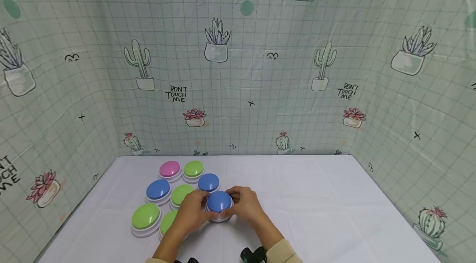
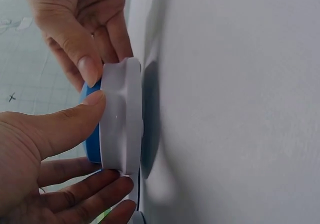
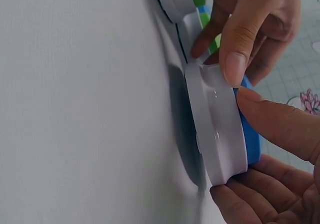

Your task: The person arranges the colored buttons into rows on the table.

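White table [image 1: 334, 213]: 7 other buttons [image 1: 181, 193] cluster left of its middle.
Left hand [image 1: 193, 211], right hand [image 1: 245, 205]: fingers curled, gripping 1 blue button [image 1: 219, 201]; apparently positioning it, which calls for a level base.
Blue button: glossy dome, white base, near upright; beside the cluster, touching the table or just above, I can't tell.

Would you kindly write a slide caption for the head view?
Left hand and right hand hold a blue button beside other buttons on a white table.
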Demonstrator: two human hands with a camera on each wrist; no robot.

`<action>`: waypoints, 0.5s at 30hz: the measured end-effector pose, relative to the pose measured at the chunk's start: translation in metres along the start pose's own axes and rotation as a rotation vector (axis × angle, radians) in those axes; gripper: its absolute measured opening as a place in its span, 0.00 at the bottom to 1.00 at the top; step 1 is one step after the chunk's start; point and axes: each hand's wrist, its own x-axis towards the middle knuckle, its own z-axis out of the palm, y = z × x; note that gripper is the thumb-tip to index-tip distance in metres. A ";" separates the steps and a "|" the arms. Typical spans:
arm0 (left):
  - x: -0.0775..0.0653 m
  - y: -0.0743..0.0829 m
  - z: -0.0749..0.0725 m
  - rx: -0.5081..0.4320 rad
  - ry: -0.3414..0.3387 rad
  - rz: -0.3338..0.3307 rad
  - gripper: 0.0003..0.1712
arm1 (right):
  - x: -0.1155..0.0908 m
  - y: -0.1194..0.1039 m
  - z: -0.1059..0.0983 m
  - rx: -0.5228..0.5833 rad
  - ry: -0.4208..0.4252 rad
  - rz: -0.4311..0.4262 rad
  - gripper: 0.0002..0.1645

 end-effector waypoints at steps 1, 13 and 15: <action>0.000 0.001 0.001 -0.002 0.005 0.003 0.35 | 0.000 0.000 -0.002 -0.004 0.002 0.001 0.35; 0.008 0.004 0.018 -0.076 0.047 0.051 0.36 | 0.002 0.003 -0.016 -0.015 0.035 0.006 0.36; 0.009 0.006 0.021 -0.087 0.055 0.065 0.37 | 0.002 0.003 -0.018 -0.025 0.047 0.006 0.36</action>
